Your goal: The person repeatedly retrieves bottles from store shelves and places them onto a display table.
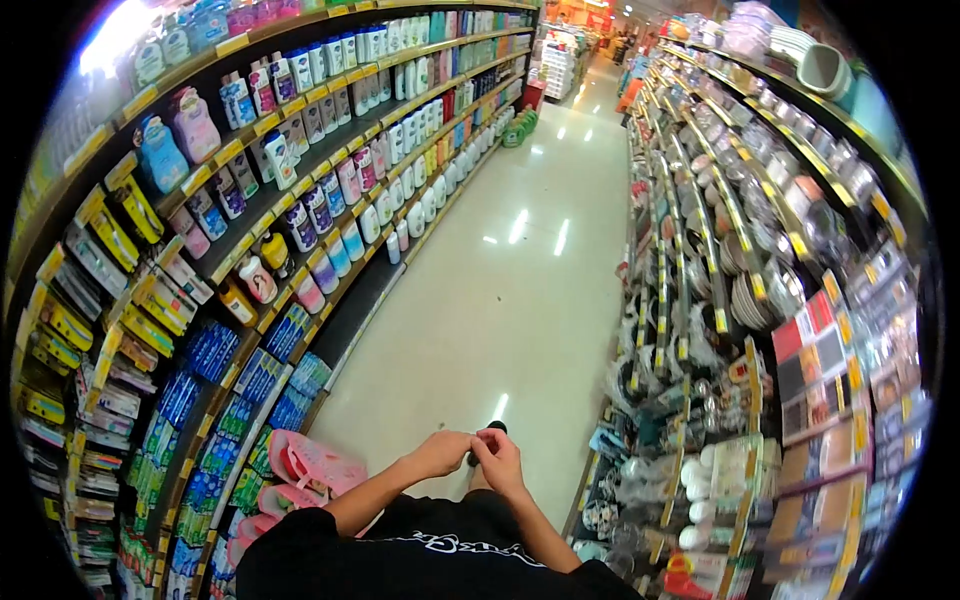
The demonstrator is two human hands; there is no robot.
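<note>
My left hand (pixel 442 454) and my right hand (pixel 499 463) meet in front of my black shirt (pixel 420 560), above the aisle floor. The fingertips of both are pinched together and touch each other. Anything between them is too small or hidden to make out. Just beyond the fingers shows a small dark shape (pixel 497 426), perhaps the tip of a shoe. Beside my left forearm is a pink plastic openwork item (pixel 312 464), like a shopping basket, partly covered by the arm and sleeve.
Shelves of bottles (pixel 350 180) line the left side, with blue and green toothpaste boxes (pixel 205 420) lower down. The right shelves hold kitchenware, including stacked bowls (pixel 748 300) and packaged goods (pixel 720 470). A shiny tiled floor (pixel 480 300) runs between them. Green items (pixel 519 128) stand by the far left shelf end.
</note>
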